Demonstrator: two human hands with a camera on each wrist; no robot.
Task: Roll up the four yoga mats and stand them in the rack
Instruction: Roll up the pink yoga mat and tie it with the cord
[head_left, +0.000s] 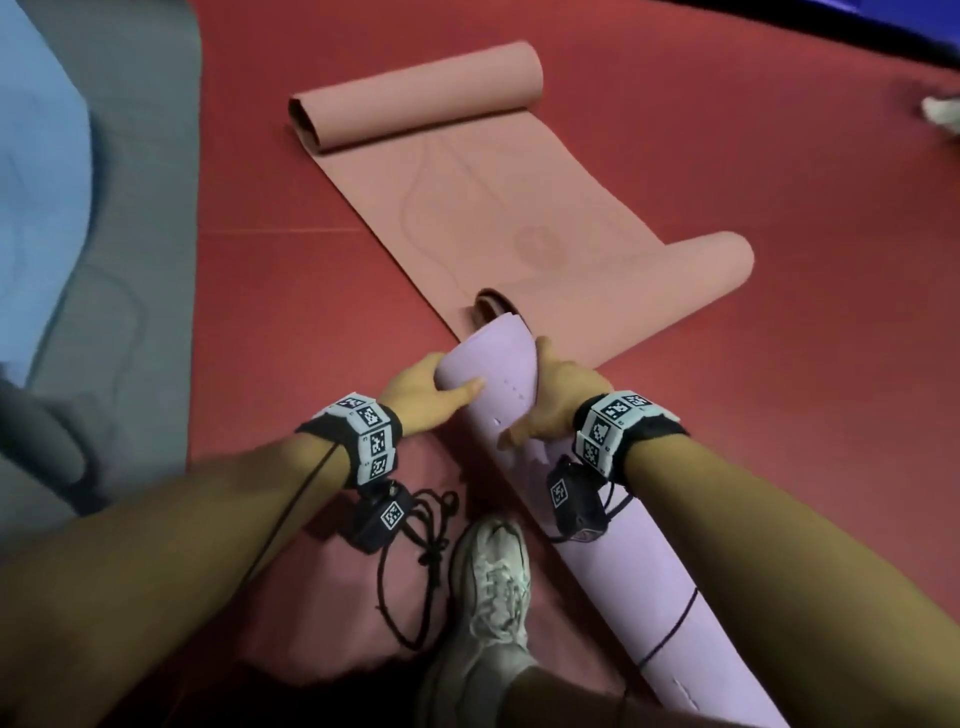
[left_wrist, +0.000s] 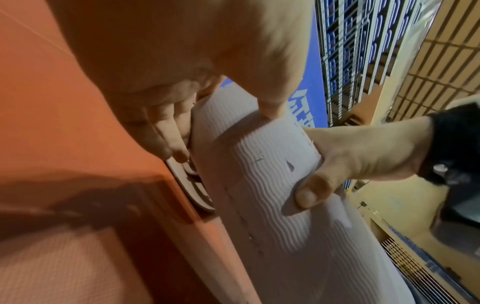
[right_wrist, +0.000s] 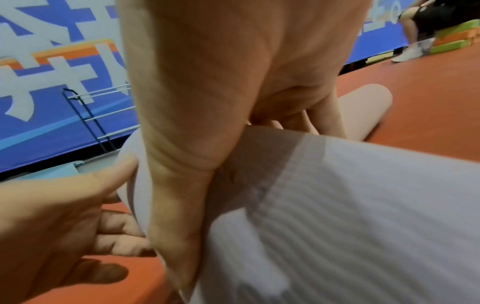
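Observation:
A lilac yoga mat, rolled into a long tube, slants from the bottom right up to the middle of the head view. My left hand cups its upper end from the left, with the thumb lying on top. My right hand grips the same end from the right, its thumb pressing the outer flap. A pink mat lies beyond on the red floor, flat in the middle with both ends curled. A grey mat and a blue mat lie spread at the left. A wire rack stands by the blue wall.
My white shoe and loose black cables are on the floor just left of the lilac roll. Another person's shoe shows at the far right. A blue banner wall borders the red floor.

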